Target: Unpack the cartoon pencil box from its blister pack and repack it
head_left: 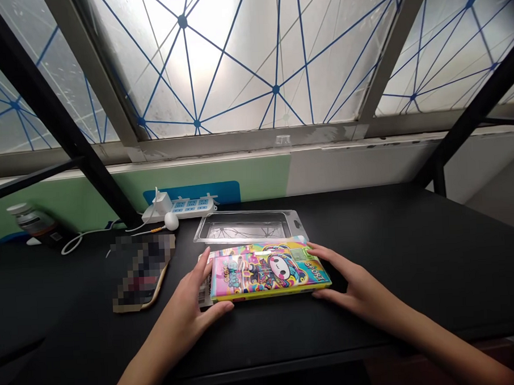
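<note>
A colourful pencil case (269, 271) with a cartoon figure and the word SPORT lies face up on the black table. My left hand (197, 297) grips its left end, thumb along the front edge and fingers at the back corner. At the opposite end, my right hand (343, 274) holds it with thumb in front and fingers on the far corner. Part of a printed card (205, 291) with a barcode sticks out from under the case on the left. Just behind lies a clear plastic blister shell (299, 225).
To the left lies a phone (143, 274), its screen blurred out. Behind it are a power strip (193, 206) with a plugged-in charger (162, 203), white cables, and a bottle (39, 224). Black frame bars (98, 165) slant up at both sides, before a window.
</note>
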`<state>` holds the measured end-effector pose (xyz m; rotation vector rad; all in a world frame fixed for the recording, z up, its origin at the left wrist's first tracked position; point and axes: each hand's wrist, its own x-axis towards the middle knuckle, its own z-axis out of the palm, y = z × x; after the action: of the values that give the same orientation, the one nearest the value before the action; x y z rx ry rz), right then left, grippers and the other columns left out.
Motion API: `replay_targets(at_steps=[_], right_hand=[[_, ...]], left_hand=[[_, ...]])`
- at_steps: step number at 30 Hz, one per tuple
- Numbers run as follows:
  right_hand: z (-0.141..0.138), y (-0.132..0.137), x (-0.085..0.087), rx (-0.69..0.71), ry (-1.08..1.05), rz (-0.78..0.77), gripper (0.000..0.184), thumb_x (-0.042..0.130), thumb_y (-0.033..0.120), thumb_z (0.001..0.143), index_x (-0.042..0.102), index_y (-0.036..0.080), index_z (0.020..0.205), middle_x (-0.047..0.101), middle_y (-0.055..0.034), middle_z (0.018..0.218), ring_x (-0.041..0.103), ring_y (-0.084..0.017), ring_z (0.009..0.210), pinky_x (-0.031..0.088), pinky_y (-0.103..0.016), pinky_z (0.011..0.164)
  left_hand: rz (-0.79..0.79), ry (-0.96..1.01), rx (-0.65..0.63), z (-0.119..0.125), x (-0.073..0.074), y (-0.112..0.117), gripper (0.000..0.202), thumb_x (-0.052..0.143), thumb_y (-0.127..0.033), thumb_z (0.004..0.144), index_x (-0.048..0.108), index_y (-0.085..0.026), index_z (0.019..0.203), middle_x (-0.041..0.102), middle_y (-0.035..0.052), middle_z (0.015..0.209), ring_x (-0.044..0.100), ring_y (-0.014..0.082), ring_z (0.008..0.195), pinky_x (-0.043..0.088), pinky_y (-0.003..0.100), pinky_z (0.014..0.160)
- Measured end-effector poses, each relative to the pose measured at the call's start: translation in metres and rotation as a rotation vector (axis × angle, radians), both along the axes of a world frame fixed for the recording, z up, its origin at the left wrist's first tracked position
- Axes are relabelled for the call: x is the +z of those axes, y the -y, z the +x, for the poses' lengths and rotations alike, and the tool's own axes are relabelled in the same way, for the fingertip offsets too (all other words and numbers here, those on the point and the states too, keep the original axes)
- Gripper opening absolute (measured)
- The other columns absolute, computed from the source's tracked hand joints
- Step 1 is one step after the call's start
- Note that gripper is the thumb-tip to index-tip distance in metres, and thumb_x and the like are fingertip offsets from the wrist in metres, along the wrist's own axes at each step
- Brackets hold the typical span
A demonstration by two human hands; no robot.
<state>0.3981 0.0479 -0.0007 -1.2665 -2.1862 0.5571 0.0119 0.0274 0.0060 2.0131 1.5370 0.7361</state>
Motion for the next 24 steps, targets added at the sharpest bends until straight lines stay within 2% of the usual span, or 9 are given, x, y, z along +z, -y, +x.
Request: replay_targets(at_steps=[3,6,10,12,14,16,20,22,24], right_hand=[[-0.001,0.002,0.005,-0.012,-0.061,0.112,0.057,0.073,0.04,0.087,0.052,0.031,0.14,0.046,-0.01,0.158,0.05,-0.032,0.14,0.047,-0.047,0.113],[-0.006,-0.01,0.021,-0.046,-0.135,0.195,0.055,0.073,0.039,0.087,0.053,0.032,0.138,0.048,-0.0092,0.156,0.05,-0.031,0.14,0.05,-0.045,0.11],[-0.023,-0.057,0.04,-0.053,-0.212,0.213,0.051,0.077,0.043,0.083,0.058,0.028,0.129,0.051,-0.0108,0.152,0.05,-0.032,0.139,0.043,-0.048,0.115],[-0.032,-0.084,0.041,-0.065,-0.24,0.158,0.05,0.075,0.045,0.083,0.059,0.027,0.127,0.05,-0.0113,0.152,0.053,-0.032,0.137,0.044,-0.048,0.114],[-0.039,-0.105,0.036,-0.072,-0.234,0.135,0.048,0.073,0.045,0.083,0.059,0.026,0.126,0.052,-0.0119,0.151,0.054,-0.032,0.135,0.043,-0.049,0.113],[-0.044,-0.116,0.028,-0.067,-0.203,0.126,0.047,0.073,0.044,0.083,0.059,0.026,0.125,0.053,-0.0128,0.149,0.054,-0.033,0.135,0.043,-0.051,0.113],[-0.042,-0.114,0.017,-0.037,-0.123,0.105,0.049,0.07,0.044,0.087,0.056,0.026,0.13,0.046,-0.0147,0.155,0.049,-0.035,0.139,0.041,-0.055,0.112],[-0.04,-0.11,0.016,-0.02,-0.049,0.104,0.047,0.065,0.045,0.091,0.054,0.025,0.133,0.044,-0.0155,0.157,0.048,-0.035,0.14,0.042,-0.056,0.111],[-0.038,-0.108,0.016,0.009,0.034,0.12,0.041,0.059,0.046,0.095,0.057,0.025,0.13,0.05,-0.0158,0.153,0.049,-0.035,0.138,0.044,-0.056,0.109]], left_hand=[[0.099,0.012,0.006,0.004,0.007,-0.002,0.096,0.069,-0.045,0.089,0.008,-0.035,0.163,0.054,0.0098,0.152,0.051,0.0311,0.14,0.042,0.049,0.113],[0.227,0.037,0.061,0.01,0.025,-0.016,0.095,0.071,-0.048,0.088,0.013,-0.037,0.162,0.052,0.01,0.153,0.054,0.0331,0.137,0.046,0.049,0.11],[0.283,-0.009,0.143,0.023,0.055,-0.058,0.093,0.067,-0.055,0.089,0.018,-0.026,0.162,0.046,0.0164,0.157,0.052,0.0374,0.137,0.046,0.052,0.108],[0.28,-0.034,0.139,0.028,0.063,-0.081,0.09,0.063,-0.054,0.091,0.019,-0.02,0.162,0.041,0.0197,0.159,0.046,0.0386,0.142,0.042,0.052,0.112],[0.26,-0.036,0.144,0.031,0.061,-0.097,0.085,0.061,-0.051,0.094,0.02,-0.018,0.161,0.04,0.0202,0.159,0.043,0.0377,0.144,0.04,0.052,0.113],[0.219,-0.047,0.155,0.029,0.051,-0.106,0.081,0.058,-0.05,0.095,0.021,-0.019,0.161,0.04,0.0194,0.16,0.04,0.037,0.146,0.039,0.051,0.114],[0.125,-0.112,0.13,0.02,0.029,-0.107,0.072,0.052,-0.048,0.098,0.027,-0.017,0.158,0.041,0.0185,0.16,0.039,0.0356,0.147,0.036,0.051,0.116],[0.14,-0.124,0.098,0.017,0.024,-0.105,0.069,0.051,-0.046,0.099,0.029,-0.017,0.158,0.04,0.017,0.161,0.038,0.0319,0.148,0.034,0.048,0.119],[0.162,-0.174,0.08,0.016,0.022,-0.104,0.065,0.048,-0.045,0.1,0.032,-0.016,0.157,0.036,0.017,0.163,0.034,0.0303,0.151,0.031,0.047,0.121]])
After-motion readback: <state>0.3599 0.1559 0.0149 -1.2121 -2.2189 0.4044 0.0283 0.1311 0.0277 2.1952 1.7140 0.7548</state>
